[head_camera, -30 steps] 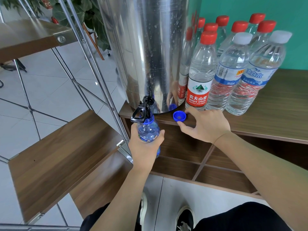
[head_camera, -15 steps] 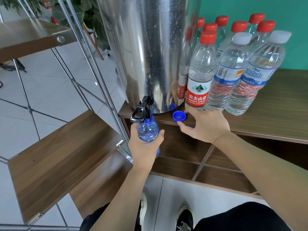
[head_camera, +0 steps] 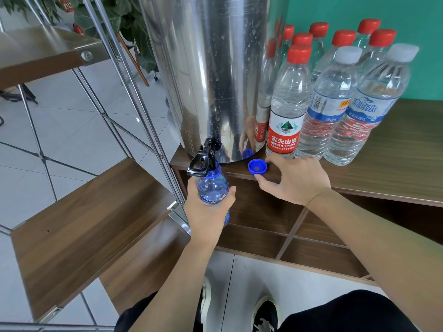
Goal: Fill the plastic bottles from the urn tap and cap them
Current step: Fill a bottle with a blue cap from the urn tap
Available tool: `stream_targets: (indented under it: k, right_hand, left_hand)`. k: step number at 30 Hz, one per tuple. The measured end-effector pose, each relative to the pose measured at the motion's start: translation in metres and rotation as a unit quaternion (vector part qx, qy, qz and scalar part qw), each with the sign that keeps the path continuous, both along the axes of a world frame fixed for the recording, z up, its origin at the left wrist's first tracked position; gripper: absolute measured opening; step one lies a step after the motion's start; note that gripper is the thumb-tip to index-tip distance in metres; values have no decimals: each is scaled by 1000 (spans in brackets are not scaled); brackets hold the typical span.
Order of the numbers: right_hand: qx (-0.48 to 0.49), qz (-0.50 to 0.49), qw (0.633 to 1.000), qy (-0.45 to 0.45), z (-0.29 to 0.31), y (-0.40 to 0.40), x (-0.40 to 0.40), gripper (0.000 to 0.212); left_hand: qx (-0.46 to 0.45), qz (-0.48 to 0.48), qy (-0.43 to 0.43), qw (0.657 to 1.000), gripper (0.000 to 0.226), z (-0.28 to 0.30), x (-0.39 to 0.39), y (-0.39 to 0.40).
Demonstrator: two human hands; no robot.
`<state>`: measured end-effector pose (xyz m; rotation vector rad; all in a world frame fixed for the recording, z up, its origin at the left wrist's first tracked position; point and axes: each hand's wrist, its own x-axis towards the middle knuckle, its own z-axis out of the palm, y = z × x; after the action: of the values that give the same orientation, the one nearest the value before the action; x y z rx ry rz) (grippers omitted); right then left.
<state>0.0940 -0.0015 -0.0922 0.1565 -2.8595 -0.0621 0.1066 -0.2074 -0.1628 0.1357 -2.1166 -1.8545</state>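
Observation:
A tall steel urn [head_camera: 215, 75] stands on the wooden counter [head_camera: 395, 168], and its black tap [head_camera: 203, 159] juts over the counter's front edge. My left hand [head_camera: 207, 209] grips a small blue plastic bottle [head_camera: 212, 188] and holds it upright with the open mouth right under the tap. A blue cap [head_camera: 257, 167] lies open side up on the counter beside the urn's base. My right hand [head_camera: 294, 180] rests there, thumb and forefinger curled round the cap's rim.
Several capped bottles stand to the right of the urn, red-capped ones [head_camera: 287, 104] and two white-capped ones [head_camera: 335, 104]. A metal-framed rack with wooden shelves [head_camera: 79, 221] stands close on the left. Open cubbies [head_camera: 311, 255] lie under the counter; my shoes show below.

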Motion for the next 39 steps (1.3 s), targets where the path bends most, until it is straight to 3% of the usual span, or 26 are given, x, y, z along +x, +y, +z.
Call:
stream_targets:
  k: [39]
  right_hand:
    - [-25, 13, 999, 37, -4, 1, -1, 57]
  left_hand:
    - [13, -6, 17, 1000, 61, -1, -1, 0]
